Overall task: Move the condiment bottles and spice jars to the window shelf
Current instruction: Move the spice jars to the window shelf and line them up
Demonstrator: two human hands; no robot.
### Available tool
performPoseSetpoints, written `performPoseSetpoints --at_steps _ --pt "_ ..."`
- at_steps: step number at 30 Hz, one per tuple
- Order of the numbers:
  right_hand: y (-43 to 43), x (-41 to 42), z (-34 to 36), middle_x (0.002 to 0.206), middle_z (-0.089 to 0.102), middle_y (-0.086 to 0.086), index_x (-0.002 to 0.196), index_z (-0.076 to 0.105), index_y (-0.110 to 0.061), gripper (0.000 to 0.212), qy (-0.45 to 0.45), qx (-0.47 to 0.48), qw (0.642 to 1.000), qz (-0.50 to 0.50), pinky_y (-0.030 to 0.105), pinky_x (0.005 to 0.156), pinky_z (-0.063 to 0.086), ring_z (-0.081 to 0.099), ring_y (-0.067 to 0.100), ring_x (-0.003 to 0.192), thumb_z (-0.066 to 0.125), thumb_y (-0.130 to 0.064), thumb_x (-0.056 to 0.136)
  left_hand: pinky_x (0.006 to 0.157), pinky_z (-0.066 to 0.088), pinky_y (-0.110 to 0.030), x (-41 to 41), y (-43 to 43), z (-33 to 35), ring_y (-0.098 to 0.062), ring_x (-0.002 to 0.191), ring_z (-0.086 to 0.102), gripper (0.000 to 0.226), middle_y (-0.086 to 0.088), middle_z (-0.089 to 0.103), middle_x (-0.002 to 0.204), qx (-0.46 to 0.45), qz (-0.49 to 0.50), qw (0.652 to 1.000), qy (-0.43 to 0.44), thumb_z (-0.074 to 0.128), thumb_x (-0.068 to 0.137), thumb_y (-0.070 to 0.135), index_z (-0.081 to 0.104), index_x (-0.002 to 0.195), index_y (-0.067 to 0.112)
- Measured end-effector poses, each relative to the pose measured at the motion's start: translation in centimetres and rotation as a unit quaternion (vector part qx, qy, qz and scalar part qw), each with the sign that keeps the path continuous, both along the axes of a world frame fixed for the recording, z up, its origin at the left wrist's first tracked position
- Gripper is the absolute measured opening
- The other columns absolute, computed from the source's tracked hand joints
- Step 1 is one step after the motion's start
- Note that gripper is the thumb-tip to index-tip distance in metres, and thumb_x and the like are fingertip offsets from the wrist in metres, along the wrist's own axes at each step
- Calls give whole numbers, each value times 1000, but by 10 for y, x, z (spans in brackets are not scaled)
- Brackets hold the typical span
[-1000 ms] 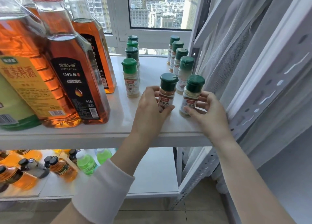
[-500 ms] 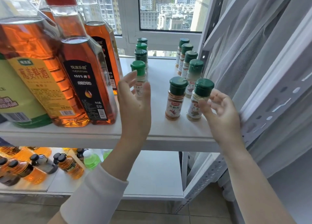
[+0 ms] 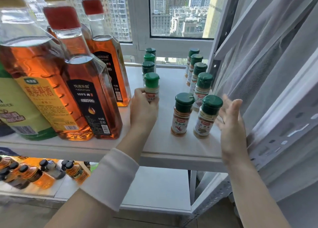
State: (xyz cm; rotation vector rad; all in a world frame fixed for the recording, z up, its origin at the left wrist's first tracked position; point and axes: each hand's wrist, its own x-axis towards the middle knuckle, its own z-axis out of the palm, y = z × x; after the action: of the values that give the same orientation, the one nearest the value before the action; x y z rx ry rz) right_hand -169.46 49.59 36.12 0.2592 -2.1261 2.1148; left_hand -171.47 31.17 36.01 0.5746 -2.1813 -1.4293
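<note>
Now released, the chili-powder jar and its herb-filled neighbour stand upright on the window shelf, both hands having left them within the last second. Left hand has moved to pinch the nearest left-row spice jar; right hand hangs spread, empty. Judged: placement done, alignment underway.
</note>
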Motion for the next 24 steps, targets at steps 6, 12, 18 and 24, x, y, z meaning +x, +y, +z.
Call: performPoseSetpoints --at_steps 6,12,18,24 --pt "2 -11 -4 112 50 -33 144 34 -24 120 -16 -16 1000 -14 24 104 33 45 -18 106 24 -96 48 82 45 -26 -14 10 16 -11 94 55 36 6 56 105 -48 -127 989 -55 66 82 19 50 114 17" --pt "-1 -21 -5 108 52 -33 141 38 -24 120 -30 -38 998 -32 14 95 37 47 -19 105 24 -96 45 57 40 -12 -23 15 21 -1 77 51 25 2 55 99 -66 -189 977 -69 60 84 5 47 102 17" --pt "-6 -31 -2 134 53 -2 140 39 -15 66 -57 -67 994 -68 31 108 34 49 7 120 13 -54 93 55 39 -10 -27 18 21 -10 89 51 31 3 53 100 -90 -218 969 -78 57 85 1 47 112 12" --pt "-12 -33 -1 132 55 -3 139 41 -16 63 -69 -80 991 -77 2 80 41 50 5 117 12 -51 96 58 43 -9 -23 10 19 -2 85 54 39 4 56 107 -80 -239 965 -79 65 82 8 48 117 15"
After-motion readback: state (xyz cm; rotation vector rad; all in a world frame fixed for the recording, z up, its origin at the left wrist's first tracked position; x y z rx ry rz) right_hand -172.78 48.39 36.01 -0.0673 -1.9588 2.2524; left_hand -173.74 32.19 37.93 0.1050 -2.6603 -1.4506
